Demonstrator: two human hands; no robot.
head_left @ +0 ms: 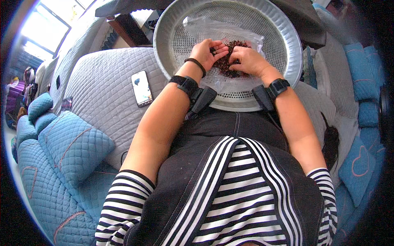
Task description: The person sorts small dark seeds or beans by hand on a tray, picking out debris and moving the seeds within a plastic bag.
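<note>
A heap of small dark red-brown grains, like dried peppercorns (223,65), lies on a clear plastic bag (197,28) inside a round perforated metal tray (161,45). Over the heap's left edge my left hand (207,53) is turned palm up, its fingers stretched out. Dark grains show between its thumb and fingers; whether they rest in the palm or lie behind it I cannot tell. On the heap's right side my right hand (250,61) is closed, fingertips pinched together close to the left fingers. What it pinches is too small to make out.
The tray sits just in front of my lap. A phone (142,89) with a lit screen lies on the grey quilted cover (102,74) to the left. Blue quilted cushions (74,147) line both sides. Dark straps and devices (201,98) are on both my wrists.
</note>
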